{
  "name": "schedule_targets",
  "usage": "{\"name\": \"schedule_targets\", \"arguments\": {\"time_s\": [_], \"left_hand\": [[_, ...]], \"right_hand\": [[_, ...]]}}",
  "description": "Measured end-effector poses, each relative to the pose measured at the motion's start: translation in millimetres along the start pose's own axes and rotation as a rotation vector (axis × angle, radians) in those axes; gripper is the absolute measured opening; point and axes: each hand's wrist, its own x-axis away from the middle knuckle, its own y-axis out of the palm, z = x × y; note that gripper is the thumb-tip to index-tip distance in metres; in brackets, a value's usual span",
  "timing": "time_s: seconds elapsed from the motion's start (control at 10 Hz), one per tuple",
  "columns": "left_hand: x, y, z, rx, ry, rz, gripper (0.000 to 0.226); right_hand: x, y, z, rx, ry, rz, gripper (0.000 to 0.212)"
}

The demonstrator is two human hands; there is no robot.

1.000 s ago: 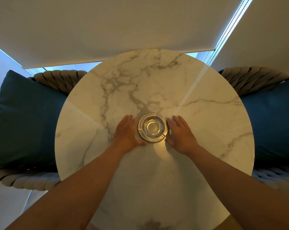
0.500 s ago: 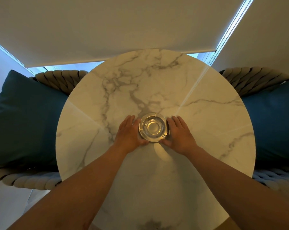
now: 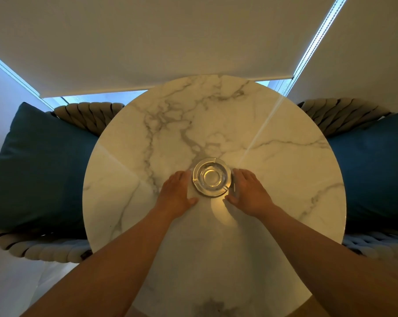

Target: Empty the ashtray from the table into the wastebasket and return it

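A round clear glass ashtray (image 3: 211,177) stands near the middle of the round white marble table (image 3: 273,170). I see nothing inside it. My left hand (image 3: 176,193) lies flat on the table just left of the ashtray, fingers stretched along its rim. My right hand (image 3: 250,193) lies flat just right of it in the same way. Both thumbs rest on the table below the ashtray, a little apart from the glass. Neither hand closes around it. No wastebasket is in view.
Woven rope chairs with dark teal cushions stand on the left (image 3: 40,170) and right (image 3: 371,165) of the table. A lowered roller blind (image 3: 147,42) hangs behind the table's far edge.
Both hands have eased outward from the ashtray, and the thumbs have drawn back from its near rim. The ashtray stays in the same spot on the table.
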Motion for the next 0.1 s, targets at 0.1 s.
{"name": "schedule_targets", "arguments": {"time_s": [0.1], "left_hand": [[17.0,1.6,-1.1,-0.003,-0.034,-0.027,0.077]], "right_hand": [[18.5,-0.7,-4.0,-0.039,0.122,-0.007,0.076]]}}
